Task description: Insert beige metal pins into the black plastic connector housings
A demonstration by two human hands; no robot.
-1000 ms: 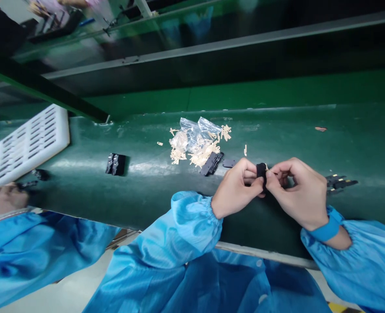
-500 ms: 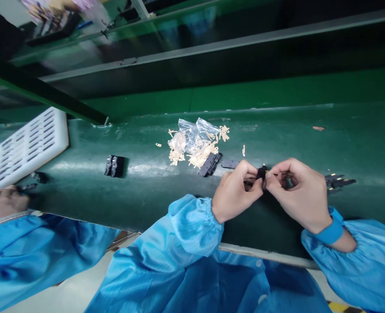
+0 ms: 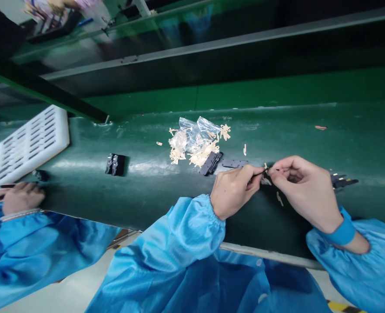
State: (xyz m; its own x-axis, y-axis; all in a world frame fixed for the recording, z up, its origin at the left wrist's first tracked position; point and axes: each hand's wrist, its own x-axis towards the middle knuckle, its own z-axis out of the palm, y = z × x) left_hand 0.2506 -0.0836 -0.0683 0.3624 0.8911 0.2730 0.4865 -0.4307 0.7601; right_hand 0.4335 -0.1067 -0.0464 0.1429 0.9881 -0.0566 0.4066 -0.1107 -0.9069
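My left hand [image 3: 233, 190] pinches a thin black plastic piece [image 3: 258, 174] seen edge-on. A small cream flat piece [image 3: 266, 166] sticks up at its right end. There my right hand [image 3: 305, 189] has thumb and forefinger pressed together; what they grip is hidden. Below the fingertips lie small cream pieces [image 3: 280, 199] on the green bench. Just left of my left hand are a flat dark plate [image 3: 234, 163] with small holes and a stack of black plates [image 3: 211, 164]. Black pieces with cream tabs [image 3: 344, 181] lie beyond my right hand.
Cream flat pieces [image 3: 205, 155] are heaped around clear plastic bags [image 3: 192, 130] mid-bench. Further left are black blocks [image 3: 115, 164] and a white slotted tray [image 3: 29, 145]. A co-worker's hands [image 3: 23, 200] work at the far left. A green post [image 3: 49, 92] slants behind the bench.
The black piece now shows edge-on between my hands. My right hand has shifted slightly right, and cream pieces now show below the fingers. Both of the co-worker's hands are now visible.
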